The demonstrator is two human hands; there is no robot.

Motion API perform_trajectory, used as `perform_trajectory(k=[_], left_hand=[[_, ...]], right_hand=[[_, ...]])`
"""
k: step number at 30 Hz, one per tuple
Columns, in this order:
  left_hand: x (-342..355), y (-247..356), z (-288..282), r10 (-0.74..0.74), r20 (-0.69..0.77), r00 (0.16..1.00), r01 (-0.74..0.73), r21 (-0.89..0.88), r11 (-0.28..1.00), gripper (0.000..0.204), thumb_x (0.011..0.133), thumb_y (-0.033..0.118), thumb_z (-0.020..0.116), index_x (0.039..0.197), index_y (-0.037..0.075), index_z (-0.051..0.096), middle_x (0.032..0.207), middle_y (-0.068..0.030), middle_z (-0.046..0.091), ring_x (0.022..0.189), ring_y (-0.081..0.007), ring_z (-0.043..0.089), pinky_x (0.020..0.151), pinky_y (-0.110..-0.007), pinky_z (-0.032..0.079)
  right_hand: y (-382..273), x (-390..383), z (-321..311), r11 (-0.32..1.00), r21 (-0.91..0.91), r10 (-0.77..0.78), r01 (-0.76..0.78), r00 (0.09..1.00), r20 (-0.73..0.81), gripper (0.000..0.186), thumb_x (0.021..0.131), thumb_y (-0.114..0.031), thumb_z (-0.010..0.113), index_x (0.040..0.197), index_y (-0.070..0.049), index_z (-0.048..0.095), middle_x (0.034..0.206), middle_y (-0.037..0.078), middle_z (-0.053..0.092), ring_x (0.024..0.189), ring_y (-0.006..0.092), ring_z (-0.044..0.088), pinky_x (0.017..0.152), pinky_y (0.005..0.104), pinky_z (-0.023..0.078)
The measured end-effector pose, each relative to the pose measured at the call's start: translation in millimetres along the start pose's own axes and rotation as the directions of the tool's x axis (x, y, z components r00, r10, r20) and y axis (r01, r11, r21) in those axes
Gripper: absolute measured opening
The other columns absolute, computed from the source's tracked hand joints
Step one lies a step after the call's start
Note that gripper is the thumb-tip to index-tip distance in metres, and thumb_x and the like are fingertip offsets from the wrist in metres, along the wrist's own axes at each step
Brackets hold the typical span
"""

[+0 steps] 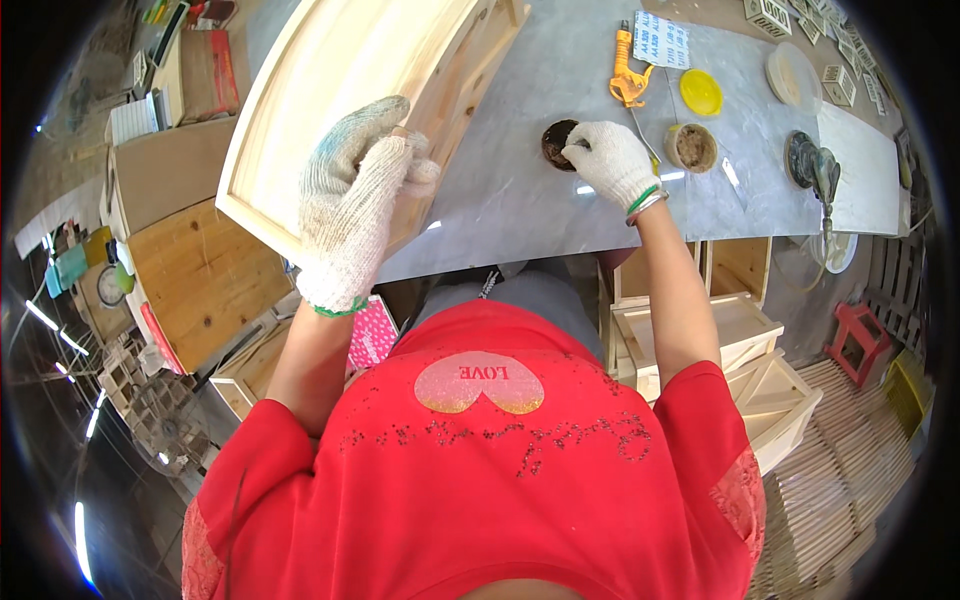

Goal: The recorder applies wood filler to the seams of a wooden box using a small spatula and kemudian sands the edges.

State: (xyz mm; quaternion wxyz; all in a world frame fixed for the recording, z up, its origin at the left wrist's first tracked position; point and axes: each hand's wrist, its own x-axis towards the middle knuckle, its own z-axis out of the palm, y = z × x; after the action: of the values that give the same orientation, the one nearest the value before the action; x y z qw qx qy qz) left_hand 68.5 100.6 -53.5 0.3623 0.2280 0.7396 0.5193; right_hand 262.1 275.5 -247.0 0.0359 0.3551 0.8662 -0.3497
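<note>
My left hand (350, 205), in a stained white knit glove, is closed in front of a pale wooden box (280, 120) tipped on its side on the grey worktop (510, 220); what its fingers hold is unclear. My right hand (610, 165), also gloved, has its fingers curled at the rim of a small round container of dark material (556, 145); anything pinched there is hidden. Just right of it are a tub of brownish paste (690, 147), a yellow lid (701, 92) and a thin metal blade (732, 180). An orange air gun (628, 75) lies behind.
A black power sander (815, 165) with a hose sits at the right, a clear dish (795, 80) behind it. Wooden crates (720, 350) stand below the worktop, near a red stool (858, 340). Cardboard and boards (190, 280) fill the left.
</note>
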Motion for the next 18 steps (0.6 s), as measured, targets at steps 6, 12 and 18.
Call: perform_trajectory(k=[6, 12, 18], left_hand=[[-1.8, -0.9, 0.8, -0.015, 0.0, 1.0, 0.015, 0.003, 1.0, 0.037, 0.101, 0.01, 0.06, 0.134, -0.007, 0.057, 0.1, -0.0161, 0.072, 0.08, -0.0183, 0.072, 0.074, -0.03, 0.06], [-8.1, 0.7, -1.7, 0.003, -0.017, 1.0, -0.003, 0.008, 1.0, 0.037, 0.101, 0.009, 0.059, 0.134, -0.007, 0.057, 0.101, -0.0153, 0.072, 0.081, -0.018, 0.071, 0.074, -0.03, 0.06], [-20.6, 2.0, -31.9, 0.059, -0.158, 0.986, -0.059, 0.001, 0.998, 0.036, 0.1, 0.008, 0.058, 0.133, -0.007, 0.059, 0.103, -0.0155, 0.07, 0.08, -0.0193, 0.071, 0.074, -0.031, 0.06]], right_hand=[[9.7, 0.7, -7.7, 0.992, 0.126, 0.001, -0.006, 0.999, 0.04, 0.024, 0.083, -0.027, 0.066, 0.092, -0.007, 0.077, 0.093, 0.02, 0.072, 0.09, 0.0401, 0.068, 0.083, 0.0471, 0.054], [30.9, -6.1, -9.8, 0.945, 0.321, 0.038, -0.061, 0.996, 0.078, 0.029, 0.081, -0.029, 0.07, 0.094, -0.005, 0.077, 0.088, 0.018, 0.073, 0.082, 0.0325, 0.07, 0.079, 0.0391, 0.055], [23.0, -27.2, -16.0, 0.734, 0.674, 0.115, -0.089, 0.993, 0.005, 0.021, 0.087, -0.018, 0.073, 0.095, 0.001, 0.075, 0.088, 0.007, 0.072, 0.074, 0.013, 0.064, 0.069, 0.0281, 0.051]])
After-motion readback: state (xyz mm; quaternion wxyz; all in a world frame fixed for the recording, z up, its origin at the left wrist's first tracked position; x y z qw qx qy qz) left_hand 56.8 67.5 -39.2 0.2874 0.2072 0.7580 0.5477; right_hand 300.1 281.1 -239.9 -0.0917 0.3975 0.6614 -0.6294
